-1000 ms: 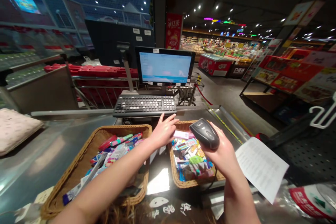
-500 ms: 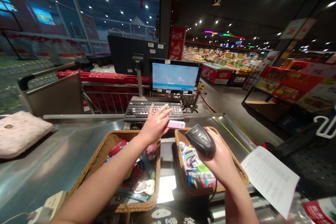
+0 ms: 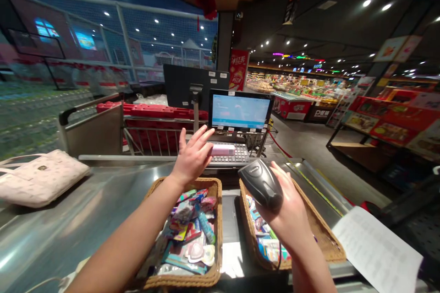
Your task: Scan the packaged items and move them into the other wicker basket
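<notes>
Scanner (image 3: 261, 184) sits in closed right hand (image 3: 288, 217); half-open left hand (image 3: 191, 159) holds pink packet (image 3: 222, 149).

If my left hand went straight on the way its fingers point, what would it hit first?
The left hand, holding a pink packet, points over the keyboard; probably the screen first, though depth is unclear.

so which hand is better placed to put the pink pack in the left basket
Left, likely: the left hand holds the pink pack just beyond the left basket, while the right hand holds the scanner over the right basket.
</notes>
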### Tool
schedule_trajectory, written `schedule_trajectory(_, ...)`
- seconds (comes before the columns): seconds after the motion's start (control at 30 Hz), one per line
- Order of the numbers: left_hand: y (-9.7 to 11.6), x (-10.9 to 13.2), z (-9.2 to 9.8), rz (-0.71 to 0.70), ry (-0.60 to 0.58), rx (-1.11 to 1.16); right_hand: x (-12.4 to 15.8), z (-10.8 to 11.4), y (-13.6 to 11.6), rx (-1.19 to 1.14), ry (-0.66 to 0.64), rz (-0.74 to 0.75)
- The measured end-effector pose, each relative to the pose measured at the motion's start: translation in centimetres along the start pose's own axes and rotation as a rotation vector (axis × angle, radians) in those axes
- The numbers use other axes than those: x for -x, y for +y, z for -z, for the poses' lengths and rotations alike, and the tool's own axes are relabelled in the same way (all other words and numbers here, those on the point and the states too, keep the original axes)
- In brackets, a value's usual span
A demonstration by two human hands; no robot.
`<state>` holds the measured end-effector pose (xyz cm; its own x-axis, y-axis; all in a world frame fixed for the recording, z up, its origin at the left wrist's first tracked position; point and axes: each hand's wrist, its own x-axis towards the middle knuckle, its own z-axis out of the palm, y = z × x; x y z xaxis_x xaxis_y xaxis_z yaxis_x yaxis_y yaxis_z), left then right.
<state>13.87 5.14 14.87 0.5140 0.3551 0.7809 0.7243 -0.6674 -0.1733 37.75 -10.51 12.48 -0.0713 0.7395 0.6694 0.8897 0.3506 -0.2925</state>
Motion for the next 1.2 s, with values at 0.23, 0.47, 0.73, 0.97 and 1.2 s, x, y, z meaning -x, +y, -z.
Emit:
schedule_trajectory(0.23, -0.8, 0.7, 1.1, 0.032, -0.031, 0.000, -0.9, -1.1, -1.7, -0.052, -0.038, -0.016)
schedule_trajectory(0.47, -1.8, 1.9, 1.9, 0.076, -0.082, 0.004, -0.5, -2.0, -2.3, -0.068, -0.117, -0.011)
schedule_trajectory(0.73, -3.1, 3.6, 2.2, 0.141, -0.094, 0.017, -0.4, -3.2, -2.6, -0.095, -0.135, -0.027)
schedule_trajectory(0.97, -4.3, 7.0, 1.6, 0.189, -0.164, 0.052, 0.0, -4.4, -3.1, -0.155, -0.192, -0.025)
schedule_trajectory(1.2, -4.3, 11.5, 1.1, 0.233, -0.304, 0.092, 0.6, -5.5, -3.5, -0.160, -0.310, -0.069)
